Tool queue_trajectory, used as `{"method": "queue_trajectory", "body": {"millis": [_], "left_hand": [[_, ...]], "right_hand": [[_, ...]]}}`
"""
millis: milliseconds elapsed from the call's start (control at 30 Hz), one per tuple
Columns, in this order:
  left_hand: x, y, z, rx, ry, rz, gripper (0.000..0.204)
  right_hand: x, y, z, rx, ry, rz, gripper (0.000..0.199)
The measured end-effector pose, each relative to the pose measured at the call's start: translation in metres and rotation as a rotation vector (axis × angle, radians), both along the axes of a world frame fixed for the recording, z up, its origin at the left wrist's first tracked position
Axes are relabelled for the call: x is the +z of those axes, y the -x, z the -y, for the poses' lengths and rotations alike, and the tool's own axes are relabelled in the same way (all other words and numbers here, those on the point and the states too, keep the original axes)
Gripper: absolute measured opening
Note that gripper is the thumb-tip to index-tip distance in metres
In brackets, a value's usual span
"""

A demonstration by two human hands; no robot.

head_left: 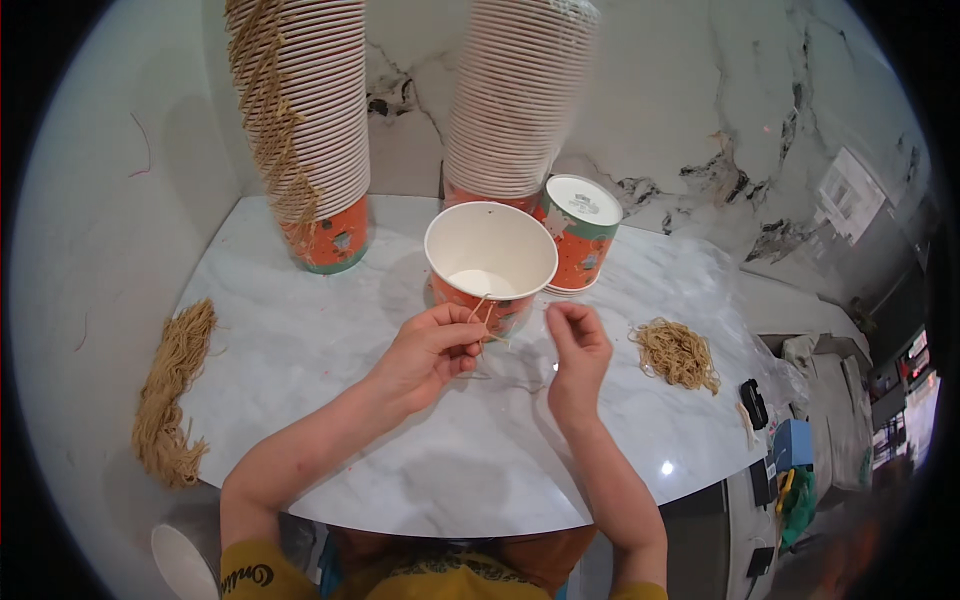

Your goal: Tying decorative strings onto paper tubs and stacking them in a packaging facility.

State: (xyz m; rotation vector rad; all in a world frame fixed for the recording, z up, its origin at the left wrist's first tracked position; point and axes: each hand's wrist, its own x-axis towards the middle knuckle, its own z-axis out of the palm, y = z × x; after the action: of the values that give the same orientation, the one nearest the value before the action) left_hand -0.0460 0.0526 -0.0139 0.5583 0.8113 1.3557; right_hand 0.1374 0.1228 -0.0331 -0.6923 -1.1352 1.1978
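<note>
A paper bucket (460, 240), white inside and orange with green outside, stands upright before me, its mouth facing up. A tan string (476, 312) hangs at its near rim, seemingly through a small hole. My left hand (430, 345) pinches that string between thumb and forefinger, just in front of the bucket's wall. To the right, my right hand (578, 360) is raised with thumb and curled fingers together, apart from the bucket. Whether a string end lies in its fingers is too small to tell.
Tall stacks of nested paper buckets (345, 110) (520, 100) rise at the back; strings hang along the left one. An upside-down bucket (580, 240) stands behind right. Tan string bundles lie at the left edge (170, 400) and right (677, 353). A black object (753, 404) lies near the right edge.
</note>
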Motion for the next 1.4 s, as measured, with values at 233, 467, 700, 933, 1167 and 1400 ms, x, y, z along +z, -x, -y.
{"method": "queue_trajectory", "body": {"millis": [233, 467, 700, 933, 1167, 1400], "left_hand": [[0.006, -0.007, 0.003, -0.02, 0.004, -0.081, 0.011], [0.013, -0.006, 0.006, 0.02, -0.009, -0.114, 0.008], [0.011, -0.006, 0.007, 0.022, 0.009, -0.131, 0.008], [0.012, -0.004, 0.007, 0.008, -0.002, -0.123, 0.008], [0.013, 0.006, 0.006, -0.063, 0.004, 0.077, 0.011], [0.006, 0.0, 0.004, -0.112, 0.012, 0.189, 0.01]], "right_hand": [[0.013, -0.038, -0.039, -0.351, -0.14, 0.06, 0.028], [0.02, -0.079, -0.075, -0.674, -0.29, 0.119, 0.052], [0.038, -0.137, -0.092, -0.997, -0.405, 0.022, 0.053], [0.044, -0.184, -0.095, -1.144, -0.332, -0.09, 0.045], [0.029, -0.074, -0.053, -0.667, -0.507, 0.319, 0.005], [-0.002, 0.004, 0.028, 0.115, -0.473, 0.374, 0.016]]}}
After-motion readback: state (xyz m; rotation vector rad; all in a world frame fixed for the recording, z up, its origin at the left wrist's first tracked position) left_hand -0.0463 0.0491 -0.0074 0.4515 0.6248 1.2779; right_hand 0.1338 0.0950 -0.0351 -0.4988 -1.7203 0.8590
